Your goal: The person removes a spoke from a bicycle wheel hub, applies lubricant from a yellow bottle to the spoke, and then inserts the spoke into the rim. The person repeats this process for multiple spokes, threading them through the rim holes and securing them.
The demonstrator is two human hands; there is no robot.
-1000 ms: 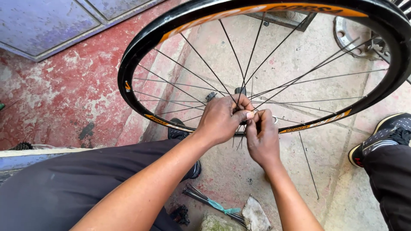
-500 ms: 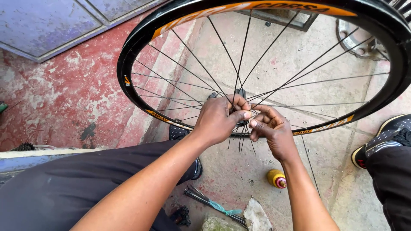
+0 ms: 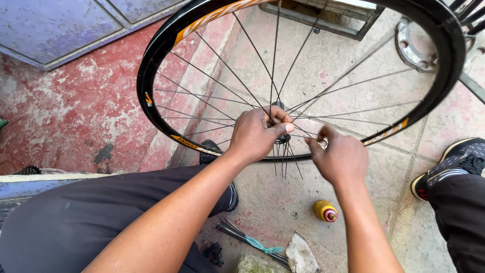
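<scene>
A black bicycle wheel rim (image 3: 151, 60) with orange markings stands tilted in front of me, thin spokes (image 3: 222, 86) running to the hub (image 3: 281, 132) at its middle. My left hand (image 3: 256, 132) grips the hub, thumb and fingers wrapped round it. Just right of the hub, my right hand (image 3: 337, 157) pinches a loose spoke (image 3: 308, 135) between its fingertips. Several loose spoke ends hang down below the hub.
A small yellow bottle with a red tip (image 3: 326, 211) lies on the tiled floor below my right hand. A bundle of spare spokes (image 3: 247, 241) and a rag (image 3: 301, 254) lie near my knee. My shoe (image 3: 452, 163) is at the right. A metal gear ring (image 3: 411, 43) lies beyond the rim.
My right hand has drawn away to the right from the hub, and the yellow bottle on the floor has come into view. My left hand stays on the hub.
</scene>
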